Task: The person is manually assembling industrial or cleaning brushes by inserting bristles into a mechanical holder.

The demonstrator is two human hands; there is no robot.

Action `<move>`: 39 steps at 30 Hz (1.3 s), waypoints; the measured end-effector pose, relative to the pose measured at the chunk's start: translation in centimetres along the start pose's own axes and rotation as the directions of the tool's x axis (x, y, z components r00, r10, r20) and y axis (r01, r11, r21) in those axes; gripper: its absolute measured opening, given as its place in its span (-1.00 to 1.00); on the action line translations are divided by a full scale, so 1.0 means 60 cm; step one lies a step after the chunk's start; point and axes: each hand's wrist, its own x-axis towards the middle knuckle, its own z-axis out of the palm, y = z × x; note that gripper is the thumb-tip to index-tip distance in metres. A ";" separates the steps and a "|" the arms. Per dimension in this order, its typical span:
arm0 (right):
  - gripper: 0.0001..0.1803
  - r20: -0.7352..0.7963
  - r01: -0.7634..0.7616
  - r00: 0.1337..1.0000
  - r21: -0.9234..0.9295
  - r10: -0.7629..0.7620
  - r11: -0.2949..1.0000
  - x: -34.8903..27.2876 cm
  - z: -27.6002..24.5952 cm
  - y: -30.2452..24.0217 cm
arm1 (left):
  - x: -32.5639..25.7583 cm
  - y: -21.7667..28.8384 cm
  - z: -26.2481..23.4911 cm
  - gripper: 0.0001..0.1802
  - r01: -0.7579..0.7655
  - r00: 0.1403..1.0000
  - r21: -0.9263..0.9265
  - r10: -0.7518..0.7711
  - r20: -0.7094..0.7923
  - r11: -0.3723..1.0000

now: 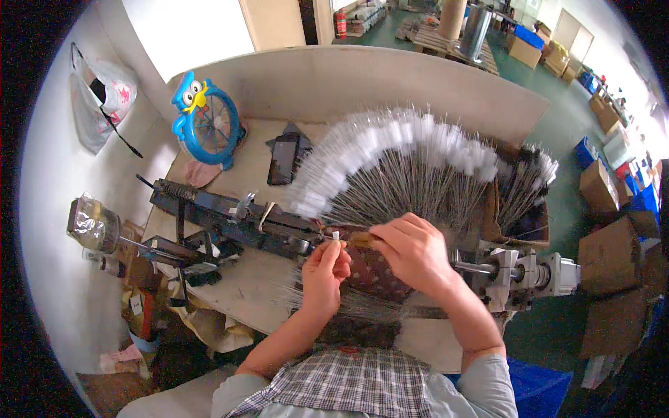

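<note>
My left hand point(323, 280) is closed in a pinch just in front of the long black machine bar point(237, 221). A small white piece point(336, 235) pokes up from its fingertips. My right hand point(418, 252), slightly blurred, is curled round a short tan, handle-like piece point(361, 240) that points left toward the white piece. Beneath both hands lies a dark reddish patterned cloth point(376, 272). Behind them fans a big bundle of thin wire brushes with white bristle heads point(404, 132). More loose wires point(362, 304) lie close under my wrists.
A motor point(94, 224) stands left of the bar, and a shaft with bearing blocks point(519, 272) at the right. A black phone point(284, 159) and a blue cartoon-headed fan point(209, 125) sit at the back. A cardboard box point(493, 212) holds more brushes. A low panel point(362, 76) edges the table.
</note>
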 end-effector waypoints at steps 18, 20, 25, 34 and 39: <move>-0.75 0.291 -0.379 0.905 0.224 0.310 0.898 0.029 0.067 -0.009 | 0.010 0.011 -0.013 -0.52 0.115 0.983 -0.053 -0.106 0.152 0.992; -0.73 0.125 -0.244 0.965 0.117 0.229 0.963 0.021 0.069 -0.019 | 0.008 0.013 -0.004 -0.54 0.110 0.990 -0.112 -0.098 0.104 0.988; -0.67 -0.010 -0.096 0.995 -0.068 0.095 0.993 0.013 0.100 -0.046 | 0.008 -0.002 -0.005 -0.59 0.117 0.993 -0.257 -0.116 0.021 0.959; -0.74 -0.098 0.056 0.993 -0.143 -0.070 0.988 -0.004 0.091 -0.022 | 0.012 -0.018 -0.001 -0.86 0.014 0.998 -0.281 0.005 0.067 0.960; -0.74 -0.058 0.078 0.995 -0.105 -0.084 0.991 -0.007 0.079 -0.015 | 0.005 -0.007 0.003 -0.87 -0.040 0.999 -0.259 0.046 0.018 0.965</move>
